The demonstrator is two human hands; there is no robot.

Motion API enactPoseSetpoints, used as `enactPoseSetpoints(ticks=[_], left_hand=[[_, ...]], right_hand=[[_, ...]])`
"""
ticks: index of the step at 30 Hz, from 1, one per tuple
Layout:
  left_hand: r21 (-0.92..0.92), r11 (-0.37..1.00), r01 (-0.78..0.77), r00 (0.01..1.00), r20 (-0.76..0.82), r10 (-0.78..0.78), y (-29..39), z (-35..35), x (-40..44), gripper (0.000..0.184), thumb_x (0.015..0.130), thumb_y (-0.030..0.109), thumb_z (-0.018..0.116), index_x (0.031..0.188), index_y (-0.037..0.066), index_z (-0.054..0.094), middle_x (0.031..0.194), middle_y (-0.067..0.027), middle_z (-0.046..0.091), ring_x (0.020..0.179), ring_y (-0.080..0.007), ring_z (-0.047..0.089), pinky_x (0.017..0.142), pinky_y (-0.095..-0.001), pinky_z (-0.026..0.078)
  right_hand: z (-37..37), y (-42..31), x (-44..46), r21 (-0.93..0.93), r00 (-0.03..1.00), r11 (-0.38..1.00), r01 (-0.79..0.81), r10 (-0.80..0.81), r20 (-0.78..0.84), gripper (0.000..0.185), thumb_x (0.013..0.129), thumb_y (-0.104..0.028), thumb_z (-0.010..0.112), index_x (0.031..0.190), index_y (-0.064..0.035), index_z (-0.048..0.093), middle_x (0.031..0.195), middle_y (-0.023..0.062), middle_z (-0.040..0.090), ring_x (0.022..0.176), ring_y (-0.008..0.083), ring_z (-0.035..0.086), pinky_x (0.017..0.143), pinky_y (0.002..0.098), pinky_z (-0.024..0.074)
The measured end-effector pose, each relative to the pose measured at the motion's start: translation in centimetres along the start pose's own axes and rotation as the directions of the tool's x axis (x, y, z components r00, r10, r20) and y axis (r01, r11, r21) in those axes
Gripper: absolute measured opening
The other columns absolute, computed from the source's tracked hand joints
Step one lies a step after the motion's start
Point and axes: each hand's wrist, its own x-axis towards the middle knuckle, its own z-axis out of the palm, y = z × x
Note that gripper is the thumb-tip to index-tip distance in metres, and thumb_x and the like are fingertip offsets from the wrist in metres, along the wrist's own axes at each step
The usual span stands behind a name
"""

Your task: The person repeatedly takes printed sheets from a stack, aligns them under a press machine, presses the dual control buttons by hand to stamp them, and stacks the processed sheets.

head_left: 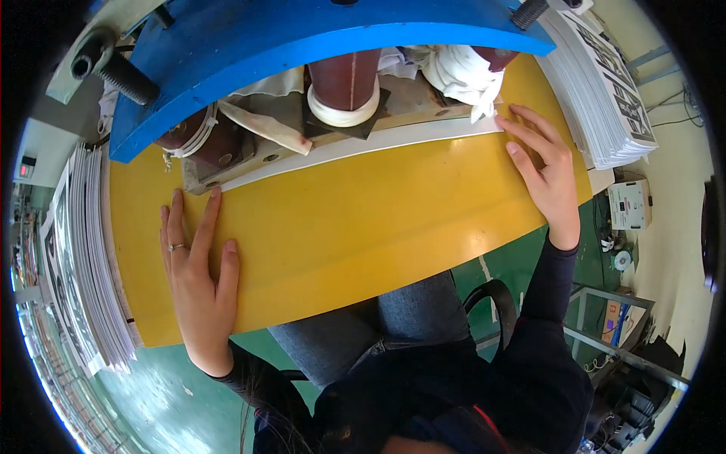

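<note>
On the yellow table (333,234) my left hand (203,291) lies flat with its fingers spread. Its index fingertip is at the left end of a white paper strip (363,152), which shows along the front edge of the machine's metal base (265,155). My right hand (548,170) rests at the strip's other end, fingers apart, fingertips at the paper's right corner. Most of the sheet is hidden under the machine, if it extends there. Neither hand grasps anything.
A blue press plate (325,38) with large bolts overhangs the table. Below it stand dark red columns (344,79), one beside a bundled white cloth (457,76). Printed paper stacks stand at the right (597,91) and left (87,250). A white box (629,204) is beyond the right edge.
</note>
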Motion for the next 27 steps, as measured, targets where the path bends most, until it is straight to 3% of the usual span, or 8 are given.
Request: enactPoseSetpoints(ticks=[27], left_hand=[[-0.008,1.000,-0.004,1.000,-0.019,0.004,-0.01,-0.04,0.04,0.051,0.093,0.018,0.059,0.144,0.021,0.060,0.158,-0.0244,0.039,0.146,-0.0505,0.033,0.118,-0.0549,0.031]], right_hand=[[-0.23,0.32,0.15,-0.030,0.999,1.000,-0.007,0.009,0.051,0.032,0.093,-0.011,0.065,0.124,-0.0097,0.074,0.135,0.0180,0.064,0.123,0.0334,0.062,0.105,0.0390,0.0470]])
